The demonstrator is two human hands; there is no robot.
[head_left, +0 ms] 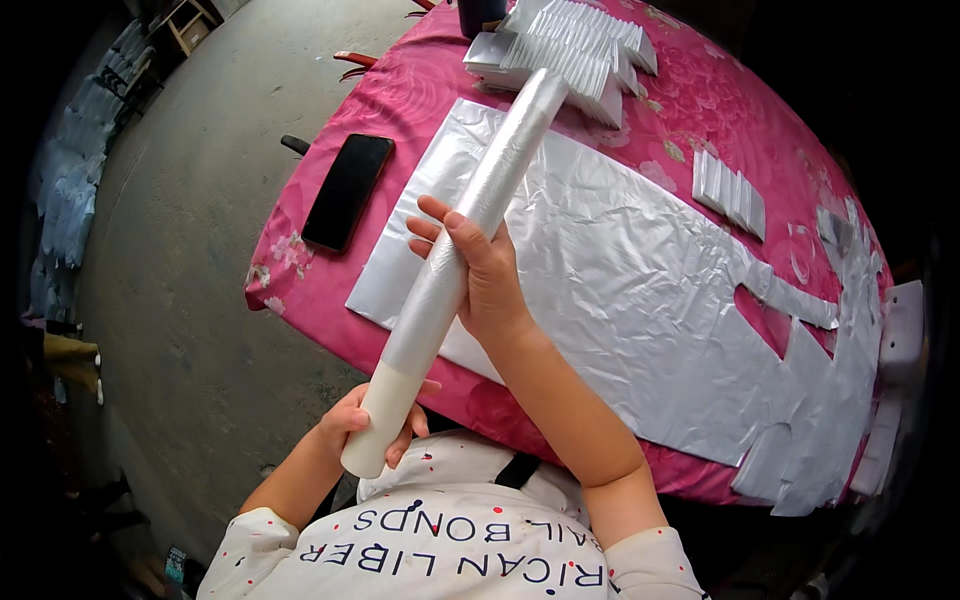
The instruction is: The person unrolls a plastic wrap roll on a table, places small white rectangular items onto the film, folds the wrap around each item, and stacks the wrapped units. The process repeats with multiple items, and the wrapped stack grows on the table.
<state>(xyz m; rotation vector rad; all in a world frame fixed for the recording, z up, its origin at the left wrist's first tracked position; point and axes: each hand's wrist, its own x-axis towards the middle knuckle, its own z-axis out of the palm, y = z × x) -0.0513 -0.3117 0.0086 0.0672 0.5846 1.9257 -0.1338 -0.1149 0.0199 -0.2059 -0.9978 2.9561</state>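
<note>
A long roll of clear plastic film is held slantwise over the table, its lower end towards my body and its upper end by a pile of folded white plastic packets. My left hand is closed round the plain whitish lower end. Further up, my right hand grips the roll near its middle, thumb on top and fingertips showing on the far side. Below the roll, a large silvery-white plastic sheet or stack of bags lies flat, with handle-like cut-outs at its right end.
A pink floral cloth covers the table. A black phone lies on the left side, a dark cup stands at the far edge, and a smaller row of folded packets sits at right. Pale bundles are heaped across the grey floor.
</note>
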